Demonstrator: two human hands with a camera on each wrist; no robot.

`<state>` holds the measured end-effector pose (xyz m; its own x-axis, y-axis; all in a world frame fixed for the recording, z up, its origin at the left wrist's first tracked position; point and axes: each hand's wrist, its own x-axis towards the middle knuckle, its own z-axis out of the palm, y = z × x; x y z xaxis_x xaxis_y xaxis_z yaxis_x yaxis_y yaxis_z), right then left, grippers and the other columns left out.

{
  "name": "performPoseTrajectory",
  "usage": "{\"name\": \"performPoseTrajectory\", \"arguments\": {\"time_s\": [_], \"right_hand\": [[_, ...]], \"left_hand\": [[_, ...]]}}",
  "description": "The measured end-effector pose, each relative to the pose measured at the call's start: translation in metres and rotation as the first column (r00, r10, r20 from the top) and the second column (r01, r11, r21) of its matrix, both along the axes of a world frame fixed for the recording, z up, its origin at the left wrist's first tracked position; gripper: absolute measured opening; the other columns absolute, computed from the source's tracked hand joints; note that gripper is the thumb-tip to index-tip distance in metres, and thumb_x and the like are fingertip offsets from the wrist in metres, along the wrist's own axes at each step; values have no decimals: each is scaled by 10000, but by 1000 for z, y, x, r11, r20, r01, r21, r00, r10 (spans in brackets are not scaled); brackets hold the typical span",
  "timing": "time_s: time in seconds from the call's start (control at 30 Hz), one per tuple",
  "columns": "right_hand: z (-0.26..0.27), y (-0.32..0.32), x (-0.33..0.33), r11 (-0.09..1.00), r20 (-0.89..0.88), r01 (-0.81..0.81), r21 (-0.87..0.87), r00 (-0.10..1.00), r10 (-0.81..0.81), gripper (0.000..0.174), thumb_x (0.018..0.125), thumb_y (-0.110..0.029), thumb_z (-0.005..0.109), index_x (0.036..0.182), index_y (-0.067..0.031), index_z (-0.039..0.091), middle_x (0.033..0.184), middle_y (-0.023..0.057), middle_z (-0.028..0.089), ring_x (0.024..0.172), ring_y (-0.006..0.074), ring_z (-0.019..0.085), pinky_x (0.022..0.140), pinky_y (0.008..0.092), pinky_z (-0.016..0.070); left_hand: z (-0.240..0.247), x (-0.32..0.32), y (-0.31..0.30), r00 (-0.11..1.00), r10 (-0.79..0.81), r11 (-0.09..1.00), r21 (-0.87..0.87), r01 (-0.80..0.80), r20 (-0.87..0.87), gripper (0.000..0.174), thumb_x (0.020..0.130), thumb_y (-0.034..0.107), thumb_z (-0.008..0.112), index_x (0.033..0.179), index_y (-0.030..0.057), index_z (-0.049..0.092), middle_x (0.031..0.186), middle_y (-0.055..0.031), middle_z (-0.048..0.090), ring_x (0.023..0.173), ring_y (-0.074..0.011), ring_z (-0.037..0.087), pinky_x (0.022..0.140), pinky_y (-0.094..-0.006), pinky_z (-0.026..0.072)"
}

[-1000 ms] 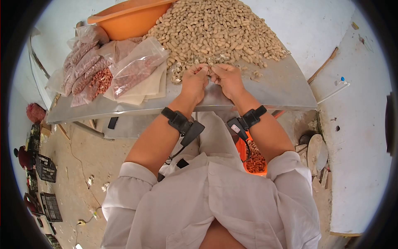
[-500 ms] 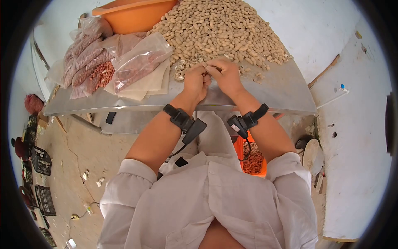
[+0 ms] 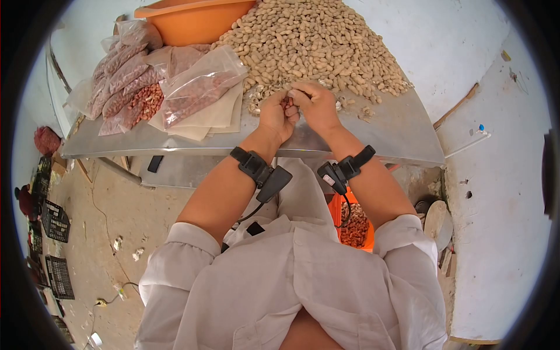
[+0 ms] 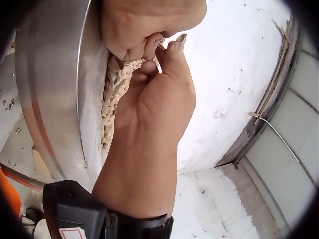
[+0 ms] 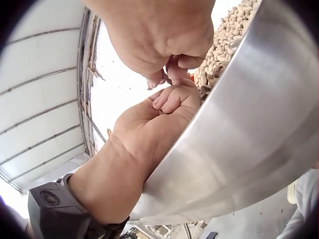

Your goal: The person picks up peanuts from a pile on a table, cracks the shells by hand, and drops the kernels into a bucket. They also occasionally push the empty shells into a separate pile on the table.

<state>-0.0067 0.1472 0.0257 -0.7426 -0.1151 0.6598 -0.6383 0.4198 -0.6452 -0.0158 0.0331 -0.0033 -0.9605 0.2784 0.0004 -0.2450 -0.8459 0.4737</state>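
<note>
Both hands meet over the front edge of the metal table [image 3: 373, 131], close to the peanut pile. My left hand [image 3: 275, 119] has its fingers curled, cupping several reddish peanut kernels [image 3: 287, 102]. From the right, my right hand [image 3: 318, 109] reaches across with its thumb and bent fingers pinching at the peanut there. In the right wrist view, the left hand [image 5: 159, 122] turns its curled fingers upward beneath the right hand [image 5: 164, 40]. The left wrist view has the right hand [image 4: 162, 97] below the left one; the fingers hide most of the peanut.
Unshelled peanuts [image 3: 326, 41] are heaped behind the hands, with broken shells [image 3: 256, 96] at their near edge. An orange basin [image 3: 195, 23] and bagged red kernels [image 3: 201, 87] stand on the left. Below the table is an orange container [image 3: 367, 236] of kernels or skins.
The fingertips were pinched together over a peanut a second ago. The right hand has since shifted over the left, and reddish kernels now show in the left fingers.
</note>
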Motion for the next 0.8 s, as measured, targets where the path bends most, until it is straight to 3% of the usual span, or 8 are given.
{"name": "performPoseTrajectory", "arguments": {"time_s": [0.03, 0.13, 0.23, 0.43, 0.53, 0.8], "right_hand": [[-2, 1, -2, 1000, 30, -10, -21, 1000, 10, 165, 821, -67, 605, 956, 17, 647, 855, 75, 643, 696, 121, 602, 619, 235, 480], [0, 1, -1, 989, 178, -19, -145, 983, 44, 171, 832, -78, 605, 964, 24, 643, 793, 50, 642, 653, 82, 576, 578, 211, 467], [7, 0, 4, 967, 231, -19, -256, 970, 80, 158, 800, -70, 611, 924, 17, 657, 779, 94, 667, 677, 113, 631, 607, 216, 491], [13, 7, 5, 972, 241, -38, -232, 966, 95, 177, 821, -79, 598, 949, 33, 647, 728, 71, 648, 625, 103, 604, 571, 215, 471], [5, 12, -3, 902, 310, -100, -420, 918, 247, 200, 842, -80, 578, 982, 55, 627, 727, 69, 636, 611, 102, 579, 544, 215, 450], [1, 20, -2, 769, 382, -21, -639, 859, 340, 218, 858, -55, 546, 1024, 81, 589, 785, 102, 625, 621, 130, 581, 539, 223, 451]], "left_hand": [[1, 1, 0, 1000, -5, 1000, -5, 5, 3, 188, 890, 152, 424, 739, 74, 505, 636, -4, 486, 482, -73, 369, 411, -195, 284], [2, 2, 0, 1000, -16, 1000, -16, 16, 12, 183, 895, 159, 430, 762, 58, 506, 649, -19, 500, 482, -73, 371, 410, -191, 289], [3, 2, -1, 1000, -18, 1000, -13, 19, 22, 176, 894, 154, 432, 771, 48, 501, 661, -30, 508, 483, -77, 374, 411, -189, 298], [1, 1, -1, 999, -16, 1000, -22, 17, 29, 166, 892, 142, 448, 766, 45, 495, 660, -30, 505, 476, -83, 372, 412, -190, 299], [2, 2, 0, 1000, 12, 998, -65, -12, -4, 152, 891, 136, 466, 778, 40, 500, 653, -18, 497, 470, -80, 365, 410, -191, 292], [5, 7, 1, 997, 57, 992, -113, -62, -49, 108, 873, 95, 520, 931, 14, 563, 650, -2, 495, 465, -56, 354, 411, -191, 274]]}}
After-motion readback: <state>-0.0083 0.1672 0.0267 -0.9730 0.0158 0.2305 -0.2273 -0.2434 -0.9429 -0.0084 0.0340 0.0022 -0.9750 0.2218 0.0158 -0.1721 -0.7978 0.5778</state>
